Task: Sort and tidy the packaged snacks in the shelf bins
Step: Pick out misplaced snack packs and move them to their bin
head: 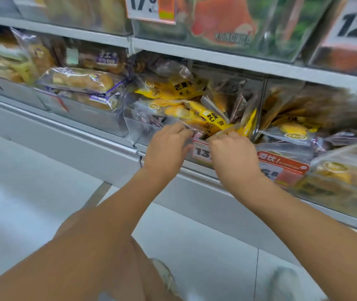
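A clear shelf bin (134, 129) in the middle holds several yellow snack packets (195, 101) with black lettering, piled loosely. My left hand (166, 146) reaches over the bin's front edge and pinches the edge of a clear packet (187, 126) at the front. My right hand (234, 153) is beside it, fingers curled round the lower edge of a yellow packet (246, 127) that stands near the bin's right wall. The fingertips of both hands are hidden among the packets.
A bin of purple-labelled bread packets (80, 80) sits to the left. Another bin of yellow packets (292, 131) is to the right. Price tags (202, 152) hang on the bin fronts. An upper shelf (216, 55) overhangs. My shoes (281, 283) stand on the pale floor.
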